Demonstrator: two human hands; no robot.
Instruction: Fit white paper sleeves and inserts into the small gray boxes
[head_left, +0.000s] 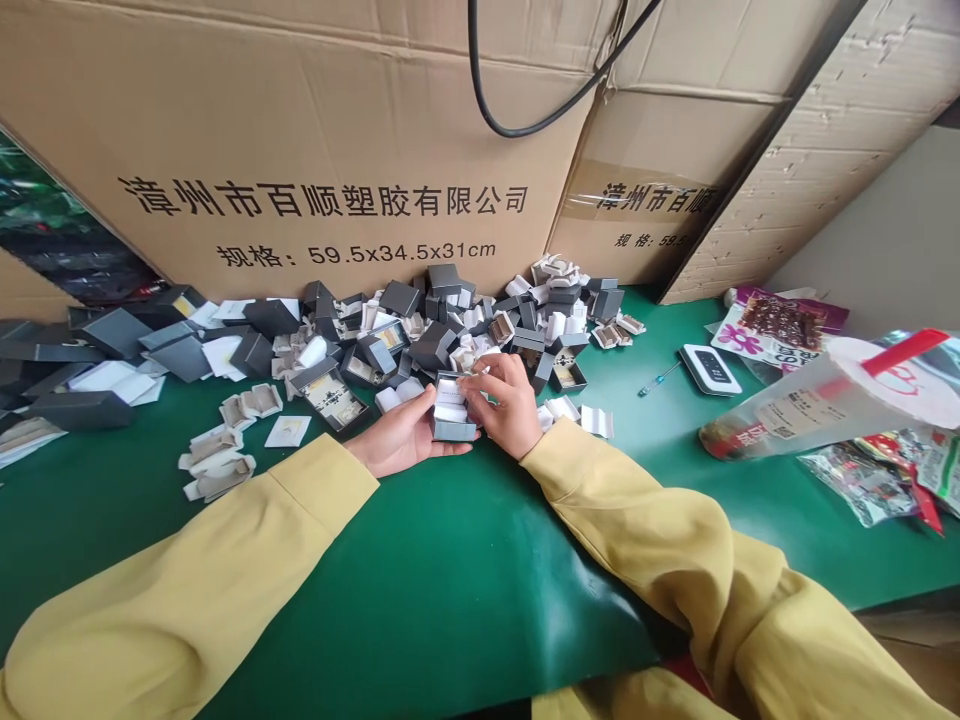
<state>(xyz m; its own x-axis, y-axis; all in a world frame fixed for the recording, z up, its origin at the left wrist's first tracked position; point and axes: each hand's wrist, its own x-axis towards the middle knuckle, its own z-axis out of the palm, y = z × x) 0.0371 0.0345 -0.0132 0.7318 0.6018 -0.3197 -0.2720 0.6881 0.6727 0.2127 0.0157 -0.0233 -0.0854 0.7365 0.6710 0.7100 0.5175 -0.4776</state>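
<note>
So, where's the small dark box [454, 431] and who's got it?

Just above the bare green tabletop [420, 580], near the front of the pile. The left hand [397, 435] is clamped on it, thumb at the side, fingers curled underneath. I'd guess that's to keep it steady with the open side facing up.

And the right hand [511, 405]?

Fingertips bunched at the box's right edge, by the white insert [450, 396]. Can't tell if they're pinching it or only touching. Leaving the left to do the holding probably frees these fingers for fiddly stuff.

What's around it?

A heap of dark boxes [433, 345] right behind, probably for easy reach, and loose folded inserts [225, 455] off to the left. The drink cup [787, 410] leans well apart on the right, maybe to spare the cardboard. Big cartons [337, 130] stand behind everything, kinda like a backstop.
</note>
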